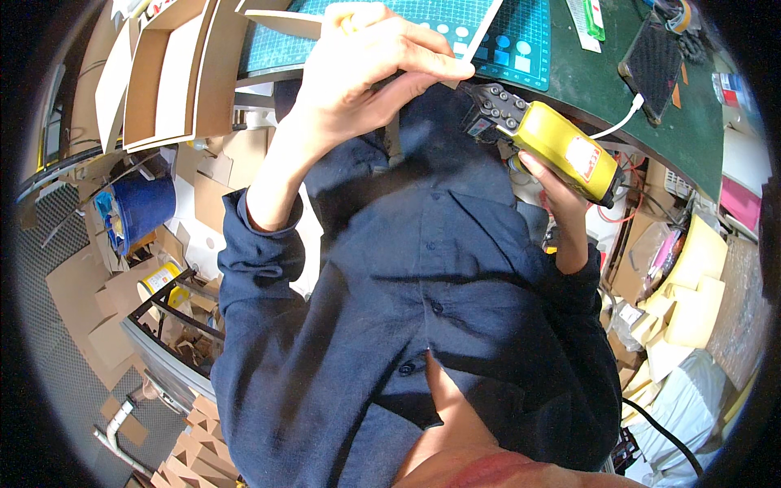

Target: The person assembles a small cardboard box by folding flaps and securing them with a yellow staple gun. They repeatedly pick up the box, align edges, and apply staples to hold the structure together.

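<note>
My left hand [358, 73] is raised over the near edge of the workbench, fingers closed in a pinch. A thin pale strip [485, 34] stands up from between thumb and fingertips. Another pale flat piece [285, 23] sticks out on the hand's left side; whether the two are one piece is hidden by the hand. My right hand [557, 191] is wrapped around a yellow-bodied tool [569, 150] with a dark, riveted metal head, resembling a crimping tool. Its head points up and left, close below the left fingertips. What lies at its jaws is hard to make out.
A teal cutting mat [533, 41] lies on the dark green bench top [602, 89]. To the right rests a dark phone-like device [651, 73] with a white cable [622, 124]. An open cardboard box [167, 81] stands left, above a blue bin [146, 211] and a metal-framed cart [175, 358].
</note>
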Tool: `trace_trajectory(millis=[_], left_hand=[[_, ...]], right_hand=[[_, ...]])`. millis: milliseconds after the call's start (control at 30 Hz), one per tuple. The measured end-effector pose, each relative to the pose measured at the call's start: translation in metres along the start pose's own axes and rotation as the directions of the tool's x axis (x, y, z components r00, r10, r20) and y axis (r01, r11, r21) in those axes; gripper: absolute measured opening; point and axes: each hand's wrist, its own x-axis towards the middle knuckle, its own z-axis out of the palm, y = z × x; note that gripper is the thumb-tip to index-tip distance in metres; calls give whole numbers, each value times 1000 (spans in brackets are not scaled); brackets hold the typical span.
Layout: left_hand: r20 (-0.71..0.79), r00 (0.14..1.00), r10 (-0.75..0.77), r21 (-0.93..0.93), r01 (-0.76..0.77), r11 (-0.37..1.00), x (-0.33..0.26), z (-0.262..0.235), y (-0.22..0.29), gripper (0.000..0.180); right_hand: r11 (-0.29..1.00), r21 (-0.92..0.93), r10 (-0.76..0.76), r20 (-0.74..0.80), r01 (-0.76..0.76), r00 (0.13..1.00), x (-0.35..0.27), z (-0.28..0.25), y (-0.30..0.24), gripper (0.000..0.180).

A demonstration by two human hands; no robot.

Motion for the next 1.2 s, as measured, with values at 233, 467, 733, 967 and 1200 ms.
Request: trace_trajectory(millis=[233, 467, 733, 967, 1200], left_hand=[[1, 1000, -2, 3, 2, 1000, 1, -1, 1, 31], [-6, 1000, 5, -2, -5, 1000, 2, -1, 1, 31], [1, 1000, 10, 9, -10, 1000, 2, -1, 1, 31], [-3, 1000, 11, -4, -11, 1000, 2, -1, 0, 30], [-8, 1000, 18, 0, -18, 1000, 2, -1, 0, 30]], right_hand=[[973, -209, -85, 57, 95, 995, 1, -3, 2, 41], [936, -325, -115, 93, 139, 989, 1, -3, 1, 40], [923, -321, -197, 79, 212, 977, 4, 0, 6, 40], [999, -45, -11, -1, 11, 1000, 4, 5, 4, 38], [996, -47, 74, 19, -73, 997, 5, 5, 0, 37]])
